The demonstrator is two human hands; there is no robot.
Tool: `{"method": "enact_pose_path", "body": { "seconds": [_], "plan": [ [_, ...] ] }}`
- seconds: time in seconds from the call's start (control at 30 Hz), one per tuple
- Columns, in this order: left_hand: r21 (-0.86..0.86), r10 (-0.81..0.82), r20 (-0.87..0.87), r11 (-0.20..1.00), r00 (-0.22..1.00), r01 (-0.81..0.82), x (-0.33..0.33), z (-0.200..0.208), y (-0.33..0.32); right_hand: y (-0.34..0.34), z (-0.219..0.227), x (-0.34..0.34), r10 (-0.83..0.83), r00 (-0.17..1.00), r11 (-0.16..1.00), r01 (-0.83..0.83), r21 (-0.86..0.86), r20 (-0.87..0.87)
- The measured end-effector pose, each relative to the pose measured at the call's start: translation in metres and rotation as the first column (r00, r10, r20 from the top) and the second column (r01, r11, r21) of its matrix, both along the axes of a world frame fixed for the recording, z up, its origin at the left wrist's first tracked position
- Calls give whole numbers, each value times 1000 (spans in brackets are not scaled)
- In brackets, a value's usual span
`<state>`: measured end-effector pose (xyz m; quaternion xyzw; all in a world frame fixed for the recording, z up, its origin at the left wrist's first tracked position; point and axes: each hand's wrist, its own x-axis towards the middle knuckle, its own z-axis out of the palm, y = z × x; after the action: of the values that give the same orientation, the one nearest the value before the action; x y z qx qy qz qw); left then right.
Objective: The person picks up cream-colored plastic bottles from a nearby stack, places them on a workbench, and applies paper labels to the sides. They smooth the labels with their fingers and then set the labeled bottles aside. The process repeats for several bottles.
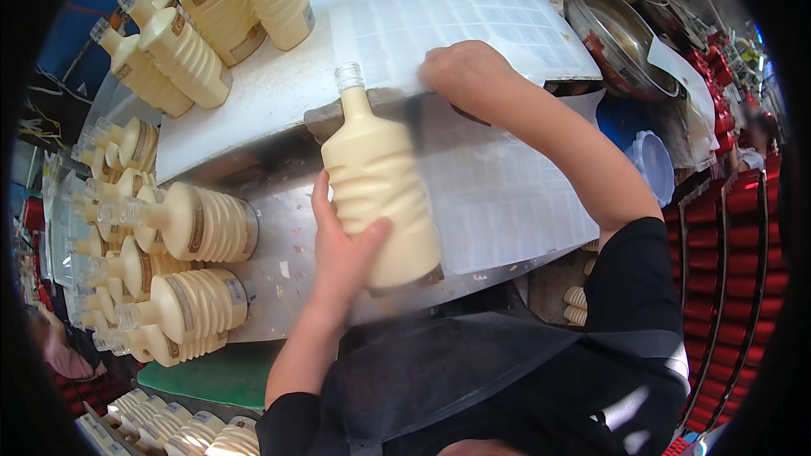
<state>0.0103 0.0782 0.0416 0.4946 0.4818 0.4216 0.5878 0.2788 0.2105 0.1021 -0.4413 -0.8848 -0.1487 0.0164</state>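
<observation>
My left hand (345, 257) is wrapped round the body of a cream bottle (376, 181) with a ridged body and a clear threaded glass neck. The bottle leans with its neck away from me, over the worktable, and no label shows on the side facing up. My right hand (469, 72) is closed, fingers curled down, at a pale translucent sheet (507, 194) printed with rows of faint rectangles. That sheet hangs over the edge of a raised white board (245, 118). What the right fingertips pinch, if anything, is hidden.
Labelled cream bottles (198, 224) lie stacked on the left of the metal table (283, 287). Several more bottles (221, 8) stand at the back left. A metal basin (621, 34) and a blue plastic lid (652, 167) are at the right, near red stacked items (722, 287).
</observation>
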Motion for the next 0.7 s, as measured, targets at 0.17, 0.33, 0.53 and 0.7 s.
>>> {"method": "enact_pose_path", "body": {
  "seconds": [0.17,0.33,0.53,0.7],
  "plan": [
    [-8,-13,-32,1000,999,12,-3,-2,1,-2,1,-5,18,999,1000,-18,-1,30],
    [-7,-6,-55,1000,998,5,-3,-2,1,2,1,-11,19,996,999,-22,34,83],
    [-27,-3,-57,1000,998,1,-3,-2,0,0,2,-14,54,991,998,-49,-43,124],
    [-32,5,-53,999,999,-6,-2,-2,0,-3,1,-15,60,993,998,-62,20,97]
  ]
}}
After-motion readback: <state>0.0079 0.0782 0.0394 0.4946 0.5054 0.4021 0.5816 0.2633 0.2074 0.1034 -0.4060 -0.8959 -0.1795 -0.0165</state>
